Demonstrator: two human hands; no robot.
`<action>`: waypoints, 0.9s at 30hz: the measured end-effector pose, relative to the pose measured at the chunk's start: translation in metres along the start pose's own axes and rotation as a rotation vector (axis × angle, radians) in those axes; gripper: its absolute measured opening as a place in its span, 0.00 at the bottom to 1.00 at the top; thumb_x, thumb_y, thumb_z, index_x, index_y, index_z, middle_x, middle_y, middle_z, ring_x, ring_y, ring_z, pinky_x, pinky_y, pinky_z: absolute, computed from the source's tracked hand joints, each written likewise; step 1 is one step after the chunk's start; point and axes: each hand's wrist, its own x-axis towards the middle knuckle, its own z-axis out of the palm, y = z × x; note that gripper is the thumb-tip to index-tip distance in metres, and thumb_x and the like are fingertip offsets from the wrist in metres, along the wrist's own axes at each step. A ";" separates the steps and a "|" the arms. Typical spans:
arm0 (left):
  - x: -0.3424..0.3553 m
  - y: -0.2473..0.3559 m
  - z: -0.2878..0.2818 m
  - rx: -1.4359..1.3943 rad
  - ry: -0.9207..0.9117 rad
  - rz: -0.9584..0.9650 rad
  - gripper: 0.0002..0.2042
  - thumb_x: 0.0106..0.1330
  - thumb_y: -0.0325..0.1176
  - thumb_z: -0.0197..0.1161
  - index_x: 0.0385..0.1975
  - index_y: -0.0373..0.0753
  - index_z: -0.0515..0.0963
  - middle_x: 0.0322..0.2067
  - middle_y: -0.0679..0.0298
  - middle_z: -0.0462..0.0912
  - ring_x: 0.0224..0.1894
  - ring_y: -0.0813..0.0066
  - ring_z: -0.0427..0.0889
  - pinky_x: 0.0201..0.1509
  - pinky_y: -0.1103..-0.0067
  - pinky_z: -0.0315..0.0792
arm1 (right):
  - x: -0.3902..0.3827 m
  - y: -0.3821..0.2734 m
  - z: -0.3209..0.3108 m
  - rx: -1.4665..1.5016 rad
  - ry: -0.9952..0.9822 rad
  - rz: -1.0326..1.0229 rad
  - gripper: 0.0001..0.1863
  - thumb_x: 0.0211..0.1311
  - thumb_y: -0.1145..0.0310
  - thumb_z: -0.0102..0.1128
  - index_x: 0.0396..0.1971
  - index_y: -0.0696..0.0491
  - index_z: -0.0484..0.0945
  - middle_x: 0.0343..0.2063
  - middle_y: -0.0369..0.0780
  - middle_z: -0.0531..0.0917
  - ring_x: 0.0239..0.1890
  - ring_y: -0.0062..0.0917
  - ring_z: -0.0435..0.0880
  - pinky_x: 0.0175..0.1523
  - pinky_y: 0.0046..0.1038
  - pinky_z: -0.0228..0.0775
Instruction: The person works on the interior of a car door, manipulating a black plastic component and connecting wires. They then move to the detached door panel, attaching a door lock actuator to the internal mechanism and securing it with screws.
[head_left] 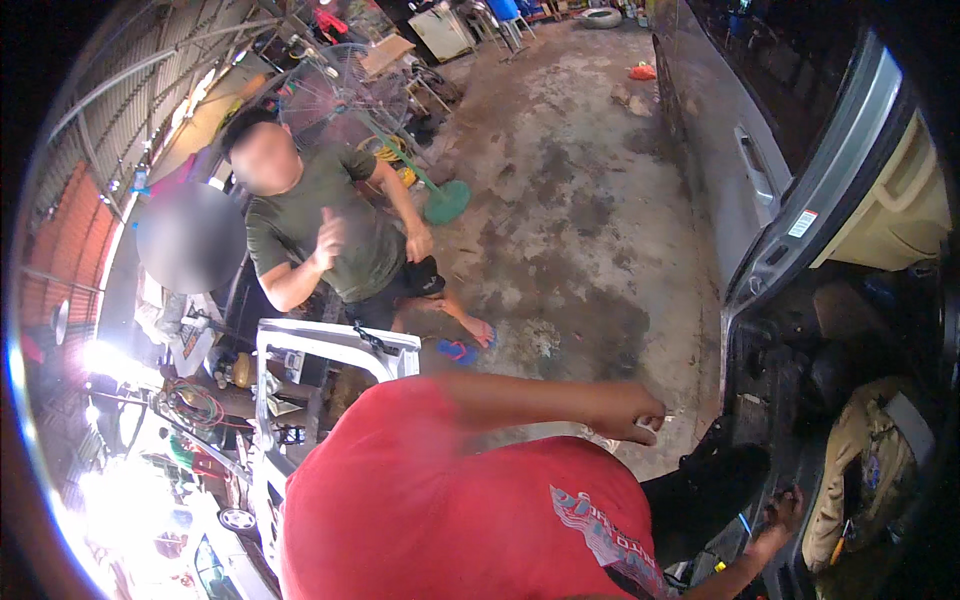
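My left hand (632, 415), on the forearm stretched across in front of my red shirt (450, 490), is closed. A small pale spot shows at its fingers; what it is I cannot make out. At the lower right, my right hand (785, 512) is by the door sill (762, 465) of a grey vehicle, fingers apart, with nothing visible in them. Whether it touches the sill I cannot tell. A thin blue stick-like thing (745, 523) lies beside that hand. Inside the vehicle, near the same hand, is a tan cloth-like bundle (850, 470) with an orange-handled tool (842, 540).
A person in a dark green shirt (325, 215) stands at upper left, one hand raised. Between us stands a bare white door frame (335, 330). Behind that person is a fan with a green base (447, 202). The grey vehicle's side (720, 130) borders the stained concrete floor (570, 190).
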 end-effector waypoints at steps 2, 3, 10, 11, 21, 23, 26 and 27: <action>-0.016 -0.014 0.002 0.042 0.015 -0.101 0.18 0.72 0.50 0.69 0.45 0.40 0.83 0.39 0.52 0.88 0.43 0.50 0.88 0.45 0.60 0.79 | 0.044 0.056 -0.043 -0.141 0.108 0.093 0.22 0.74 0.56 0.65 0.65 0.44 0.80 0.55 0.34 0.84 0.46 0.31 0.84 0.49 0.30 0.76; -0.023 -0.027 0.008 0.058 0.031 -0.143 0.17 0.72 0.49 0.69 0.45 0.40 0.84 0.39 0.53 0.88 0.42 0.51 0.88 0.45 0.60 0.79 | 0.059 0.088 -0.054 -0.175 0.113 0.144 0.23 0.74 0.56 0.65 0.64 0.45 0.80 0.55 0.34 0.84 0.47 0.31 0.84 0.50 0.30 0.76; -0.057 -0.030 0.013 0.074 -0.015 -0.404 0.16 0.70 0.49 0.70 0.42 0.41 0.85 0.39 0.53 0.88 0.44 0.51 0.88 0.48 0.59 0.79 | 0.072 0.275 -0.082 -0.263 -0.037 0.371 0.23 0.73 0.57 0.65 0.64 0.47 0.80 0.55 0.36 0.84 0.50 0.32 0.84 0.52 0.35 0.77; -0.056 -0.026 0.012 0.102 -0.022 -0.418 0.17 0.70 0.49 0.70 0.43 0.41 0.85 0.40 0.53 0.88 0.44 0.51 0.88 0.48 0.59 0.79 | 0.070 0.286 -0.080 -0.260 -0.050 0.379 0.23 0.73 0.57 0.65 0.64 0.47 0.80 0.55 0.37 0.84 0.50 0.33 0.84 0.53 0.35 0.77; -0.026 -0.020 0.013 0.191 -0.104 -0.469 0.19 0.74 0.52 0.66 0.49 0.43 0.85 0.45 0.54 0.90 0.48 0.52 0.88 0.52 0.61 0.80 | 0.075 0.320 -0.072 -0.187 -0.103 0.409 0.24 0.71 0.58 0.66 0.63 0.50 0.80 0.56 0.39 0.84 0.54 0.35 0.83 0.56 0.42 0.77; -0.022 -0.023 0.019 0.194 -0.120 -0.471 0.19 0.74 0.52 0.66 0.50 0.42 0.84 0.45 0.54 0.90 0.49 0.52 0.89 0.52 0.61 0.80 | 0.071 0.315 -0.078 -0.145 -0.103 0.433 0.24 0.70 0.58 0.66 0.63 0.51 0.80 0.56 0.40 0.84 0.55 0.36 0.83 0.57 0.43 0.77; -0.041 -0.024 0.038 0.164 -0.126 -0.512 0.19 0.75 0.52 0.65 0.50 0.42 0.85 0.44 0.54 0.90 0.48 0.52 0.89 0.52 0.61 0.80 | 0.064 0.288 -0.074 -0.078 -0.151 0.497 0.25 0.70 0.58 0.67 0.63 0.52 0.80 0.56 0.41 0.84 0.56 0.36 0.83 0.58 0.45 0.78; -0.042 -0.027 0.040 0.172 -0.125 -0.497 0.19 0.75 0.52 0.65 0.49 0.42 0.85 0.43 0.54 0.90 0.47 0.52 0.89 0.52 0.61 0.80 | 0.065 0.296 -0.082 -0.065 -0.152 0.490 0.25 0.69 0.59 0.67 0.62 0.52 0.80 0.56 0.41 0.84 0.57 0.36 0.83 0.59 0.46 0.78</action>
